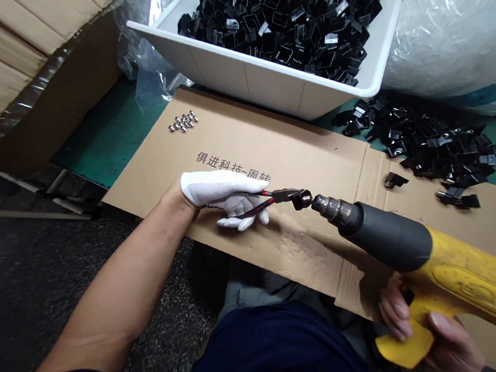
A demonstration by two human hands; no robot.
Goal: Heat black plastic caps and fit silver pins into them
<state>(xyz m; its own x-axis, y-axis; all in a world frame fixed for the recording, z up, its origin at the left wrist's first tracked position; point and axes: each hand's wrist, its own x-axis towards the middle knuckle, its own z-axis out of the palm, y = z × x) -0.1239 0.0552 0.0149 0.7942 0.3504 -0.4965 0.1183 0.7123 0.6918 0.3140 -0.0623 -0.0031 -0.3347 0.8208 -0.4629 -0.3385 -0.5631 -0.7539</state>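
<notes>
My left hand (229, 196), in a white glove, is closed on red-and-black pliers (252, 208) over the cardboard. Their jaws grip a small black part (302, 199). Bare, my right hand (431, 332) is wrapped round the handle of a yellow heat gun (468, 271). The metal nozzle (337, 212) points left, its tip close beside the black part. Several small metal pieces (183, 121) lie on the cardboard sheet (279, 139) at the upper left. One loose black part (395, 180) rests beyond the gun.
A white bin (266, 85) full of black parts stands at the back. Right of it lies a pile of black parts (445, 143) before clear plastic bags (463, 49). A cardboard box (43, 73) is at the left, on the green table (108, 131).
</notes>
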